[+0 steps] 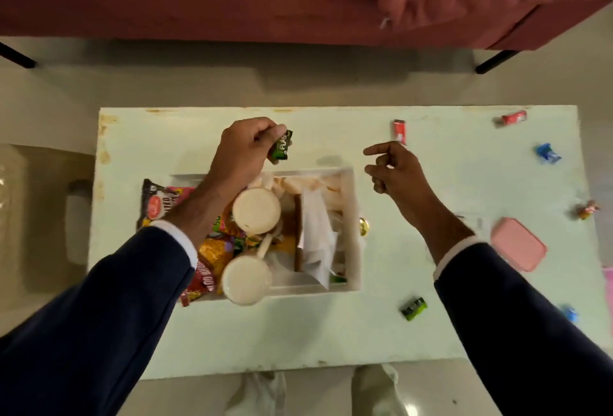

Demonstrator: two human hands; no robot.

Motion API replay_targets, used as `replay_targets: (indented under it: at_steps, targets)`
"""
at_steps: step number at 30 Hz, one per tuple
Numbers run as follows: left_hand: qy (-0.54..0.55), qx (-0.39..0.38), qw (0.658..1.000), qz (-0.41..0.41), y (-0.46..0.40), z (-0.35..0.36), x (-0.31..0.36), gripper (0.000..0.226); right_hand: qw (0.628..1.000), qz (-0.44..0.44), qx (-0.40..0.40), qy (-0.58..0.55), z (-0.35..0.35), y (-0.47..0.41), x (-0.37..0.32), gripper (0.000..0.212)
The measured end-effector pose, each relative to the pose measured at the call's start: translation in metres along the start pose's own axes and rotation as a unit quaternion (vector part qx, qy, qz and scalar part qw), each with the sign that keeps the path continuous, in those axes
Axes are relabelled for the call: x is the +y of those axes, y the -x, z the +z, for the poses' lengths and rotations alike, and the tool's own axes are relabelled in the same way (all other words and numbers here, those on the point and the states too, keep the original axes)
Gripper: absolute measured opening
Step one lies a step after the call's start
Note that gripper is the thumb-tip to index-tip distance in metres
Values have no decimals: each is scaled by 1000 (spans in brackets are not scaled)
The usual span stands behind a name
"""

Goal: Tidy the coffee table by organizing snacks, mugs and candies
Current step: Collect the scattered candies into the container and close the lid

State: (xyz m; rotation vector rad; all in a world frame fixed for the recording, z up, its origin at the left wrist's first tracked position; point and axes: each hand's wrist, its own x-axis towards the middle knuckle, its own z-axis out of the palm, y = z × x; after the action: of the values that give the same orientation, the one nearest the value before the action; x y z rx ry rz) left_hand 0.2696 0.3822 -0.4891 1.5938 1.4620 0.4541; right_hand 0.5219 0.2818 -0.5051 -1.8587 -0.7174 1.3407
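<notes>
Green candy (pixel 281 149) in left hand (pixel 243 150), seemingly pinched

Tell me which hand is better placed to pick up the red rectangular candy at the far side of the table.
Right. The open right hand hovers just beside the red rectangular candy, while the left hand already pinches a green candy wrapper.
</notes>
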Motion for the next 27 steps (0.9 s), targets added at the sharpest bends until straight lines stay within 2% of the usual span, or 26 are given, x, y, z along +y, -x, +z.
replay_targets:
  at_steps: [3, 8, 12, 16, 20, 24, 27]
  targets:
    - [37, -25, 999, 2, 45, 42, 38, 25, 1000, 6, 5, -14, -52, 46, 14, 27]
    - [95, -98, 990, -41, 99, 138, 83, 15, 998, 45, 21, -43, -135, 107, 55, 32]
    - [101, -122, 985, -61, 126, 215, 104, 15, 996, 20, 77, 35, -176, 129, 85, 25]
    - [81, -109, 988, -70, 135, 275, 118, 15, 992, 26, 108, 62, -201, 126, 99, 21]
    - [23, -99, 993, -54, 138, 316, 125, 16, 981, -11, 107, 164, -210, 114, 101, 21]
    - [6, -72, 995, -63, 140, 327, 120, 14, 988, -9, 73, 135, -214, 110, 104, 30]
    - [-39, -50, 997, -45, 150, 315, 108, 9, 986, -5, 72, 148, -223, 117, 113, 26]
